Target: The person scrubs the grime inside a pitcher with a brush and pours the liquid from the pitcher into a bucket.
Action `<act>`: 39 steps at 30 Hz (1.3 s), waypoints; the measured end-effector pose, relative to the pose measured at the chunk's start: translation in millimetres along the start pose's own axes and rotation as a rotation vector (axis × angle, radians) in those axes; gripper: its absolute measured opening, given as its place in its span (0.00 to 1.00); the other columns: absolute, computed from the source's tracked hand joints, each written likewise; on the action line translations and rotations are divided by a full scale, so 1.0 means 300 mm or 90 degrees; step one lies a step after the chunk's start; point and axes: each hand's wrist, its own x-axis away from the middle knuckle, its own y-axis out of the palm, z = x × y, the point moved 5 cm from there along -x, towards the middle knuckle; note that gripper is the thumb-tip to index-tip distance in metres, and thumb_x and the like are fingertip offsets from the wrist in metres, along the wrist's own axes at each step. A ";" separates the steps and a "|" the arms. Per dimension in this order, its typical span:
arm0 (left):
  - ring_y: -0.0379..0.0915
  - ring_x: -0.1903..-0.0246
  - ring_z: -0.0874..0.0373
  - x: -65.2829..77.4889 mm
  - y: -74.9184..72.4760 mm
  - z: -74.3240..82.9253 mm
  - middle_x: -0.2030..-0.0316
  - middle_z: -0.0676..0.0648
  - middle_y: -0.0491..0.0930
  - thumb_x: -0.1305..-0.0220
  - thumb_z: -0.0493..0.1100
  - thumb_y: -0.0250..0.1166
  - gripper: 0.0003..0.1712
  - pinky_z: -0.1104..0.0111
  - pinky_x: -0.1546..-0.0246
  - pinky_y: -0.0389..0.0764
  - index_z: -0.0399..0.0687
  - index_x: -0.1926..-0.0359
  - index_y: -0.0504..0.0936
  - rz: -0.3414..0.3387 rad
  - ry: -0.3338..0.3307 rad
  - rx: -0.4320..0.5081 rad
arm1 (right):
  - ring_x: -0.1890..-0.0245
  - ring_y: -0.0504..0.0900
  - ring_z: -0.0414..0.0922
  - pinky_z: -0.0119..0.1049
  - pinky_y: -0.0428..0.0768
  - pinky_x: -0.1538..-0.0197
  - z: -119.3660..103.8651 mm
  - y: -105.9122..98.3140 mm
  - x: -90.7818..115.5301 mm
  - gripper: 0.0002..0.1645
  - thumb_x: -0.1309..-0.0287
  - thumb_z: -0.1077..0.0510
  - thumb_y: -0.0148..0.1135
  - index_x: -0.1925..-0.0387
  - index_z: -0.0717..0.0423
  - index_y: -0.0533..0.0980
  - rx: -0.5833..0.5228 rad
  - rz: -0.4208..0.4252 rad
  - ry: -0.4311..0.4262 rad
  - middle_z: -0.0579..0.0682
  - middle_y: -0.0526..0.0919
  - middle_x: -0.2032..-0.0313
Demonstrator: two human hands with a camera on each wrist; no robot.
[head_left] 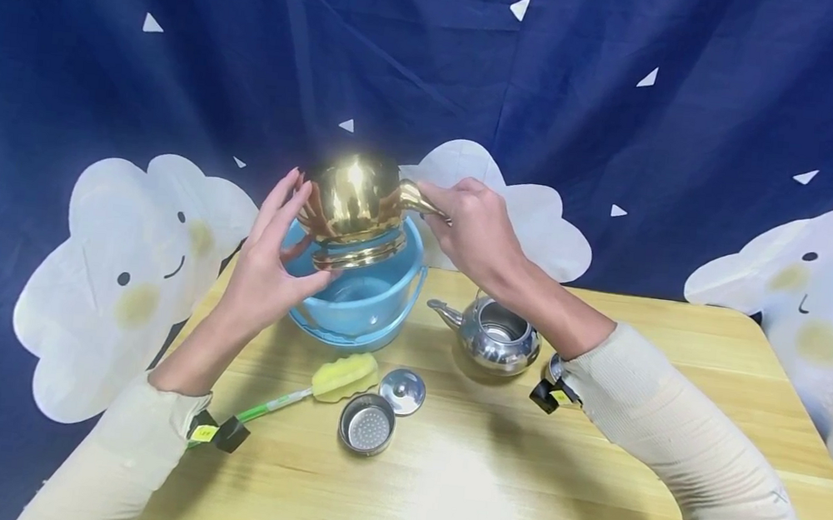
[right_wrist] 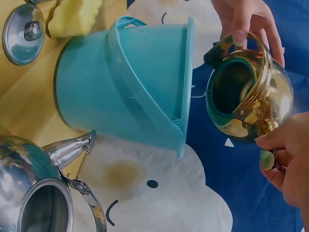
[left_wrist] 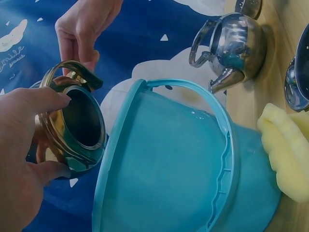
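A shiny gold teapot [head_left: 355, 195] is held tipped over above the light blue bucket [head_left: 357, 334], its round mouth facing down. My left hand [head_left: 265, 266] grips it from the left, thumb and fingers spread round its body and handle. From the other side my right hand [head_left: 479, 233] holds the spout between thumb and curled fingers; in the right wrist view the spout's tip [right_wrist: 267, 159] pokes out of that grip. Teapot and bucket rim stand apart in both wrist views. The teapot's dark opening [left_wrist: 83, 117] shows no lid.
Right of the bucket stands a lidless silver teapot [head_left: 498, 356]. In front lie a yellow sponge brush [head_left: 345, 376] with a green handle, a silver lid [head_left: 402, 391] and a small strainer cup [head_left: 368, 424]. My right sleeve partly hides another small metal piece. A blue cloud-print curtain [head_left: 436, 61] hangs behind.
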 end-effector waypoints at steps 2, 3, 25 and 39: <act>0.50 0.18 0.55 -0.002 0.004 -0.003 0.17 0.55 0.45 0.54 0.19 0.75 0.64 0.57 0.36 0.80 0.53 0.19 0.58 -0.006 -0.002 0.005 | 0.64 0.84 0.51 0.43 0.86 0.58 0.005 0.004 0.003 0.22 0.38 0.67 0.68 0.44 0.49 0.86 0.005 -0.009 0.002 0.53 0.93 0.61; 0.50 0.19 0.55 -0.003 0.006 -0.004 0.17 0.56 0.45 0.54 0.20 0.75 0.64 0.58 0.36 0.80 0.53 0.19 0.58 -0.008 -0.004 0.005 | 0.64 0.84 0.51 0.43 0.86 0.58 0.008 0.006 0.004 0.21 0.38 0.67 0.68 0.45 0.49 0.86 0.009 -0.013 0.004 0.52 0.93 0.62; 0.59 0.22 0.55 -0.008 -0.017 -0.037 0.20 0.59 0.57 0.36 0.41 0.73 0.43 0.60 0.42 0.83 0.54 0.23 0.66 -0.029 -0.085 -0.037 | 0.72 0.75 0.50 0.42 0.77 0.69 0.027 0.055 0.024 0.11 0.34 0.67 0.60 0.55 0.55 0.84 0.020 -0.131 0.012 0.55 0.85 0.75; 0.79 0.36 0.42 -0.015 -0.020 -0.050 0.25 0.43 0.68 0.32 0.34 0.60 0.33 0.90 0.63 0.79 0.46 0.26 0.71 -0.008 -0.043 -0.113 | 0.74 0.74 0.47 0.39 0.79 0.69 0.045 0.047 0.018 0.13 0.35 0.65 0.58 0.52 0.61 0.84 -0.016 -0.195 -0.002 0.56 0.88 0.70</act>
